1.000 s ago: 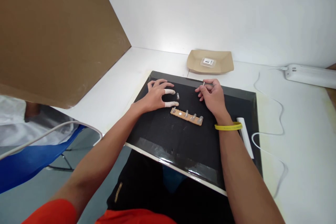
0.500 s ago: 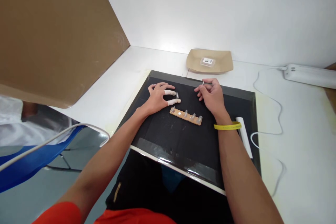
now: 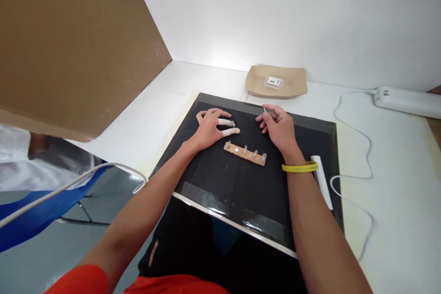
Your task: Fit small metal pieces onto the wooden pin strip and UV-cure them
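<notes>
My left hand [image 3: 211, 128] rests on the black mat [image 3: 206, 170], thumb and index finger apart in white finger covers. At the index fingertip is a small greyish bit that I cannot make out clearly. My right hand [image 3: 277, 124] is raised at the mat's far side, fingers curled and pinching a thin white stick [image 3: 264, 110], of which only the tip shows. Between my hands and nearer to me lies a narrow tan strip [image 3: 237, 150] with several short greyish, see-through pieces standing on it and a white round spot near its left end.
A brown cardboard tray [image 3: 255, 87] with a small labelled clear box [image 3: 274, 82] stands behind the mat. A white bar [image 3: 322, 183] lies by my right forearm. On the right are a power strip [image 3: 406, 103] and cable. A cardboard panel [image 3: 76, 46] rises at left.
The small grey cylinder seen between my left thumb and index finger no longer shows plainly there. The white stick in my right hand has tilted left. The view has shifted slightly.
</notes>
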Motion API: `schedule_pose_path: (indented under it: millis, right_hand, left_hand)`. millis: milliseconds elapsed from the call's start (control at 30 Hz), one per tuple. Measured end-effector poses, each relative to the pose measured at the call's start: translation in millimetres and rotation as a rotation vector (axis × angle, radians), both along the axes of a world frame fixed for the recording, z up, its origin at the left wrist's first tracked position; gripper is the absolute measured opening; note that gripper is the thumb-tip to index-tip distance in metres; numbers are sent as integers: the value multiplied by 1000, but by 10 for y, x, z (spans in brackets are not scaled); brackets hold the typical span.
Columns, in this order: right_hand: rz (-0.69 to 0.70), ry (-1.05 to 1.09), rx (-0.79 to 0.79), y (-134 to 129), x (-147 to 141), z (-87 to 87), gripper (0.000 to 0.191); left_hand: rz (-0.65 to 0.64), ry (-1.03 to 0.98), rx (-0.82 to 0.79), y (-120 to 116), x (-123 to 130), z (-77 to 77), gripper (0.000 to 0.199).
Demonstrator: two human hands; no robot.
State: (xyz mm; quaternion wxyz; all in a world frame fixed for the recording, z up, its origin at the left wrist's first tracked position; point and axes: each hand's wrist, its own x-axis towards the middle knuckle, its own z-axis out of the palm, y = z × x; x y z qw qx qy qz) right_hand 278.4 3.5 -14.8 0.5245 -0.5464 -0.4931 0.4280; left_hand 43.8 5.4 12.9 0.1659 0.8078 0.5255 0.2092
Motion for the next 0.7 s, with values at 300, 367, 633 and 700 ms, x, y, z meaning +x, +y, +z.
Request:
schedule_pose_path:
  millis: [300,367,633,700]
  right_hand:
    - [-18,9,-23,12,-5,-14,65]
    - [-17,10,-22,13,-4,-13,62]
    - [-12,16,-16,8,-2,-9,52]
    - [-11,15,-15,6,0,-6,51]
  left_hand:
    - [23,-28,-10,-11,26,0,11]
    - [19,-20,-16,-11,21,-3,9]
    - [-38,26,35,-39,-37,-8,12]
    - [-53,42,48,-49,-59,-8,13]
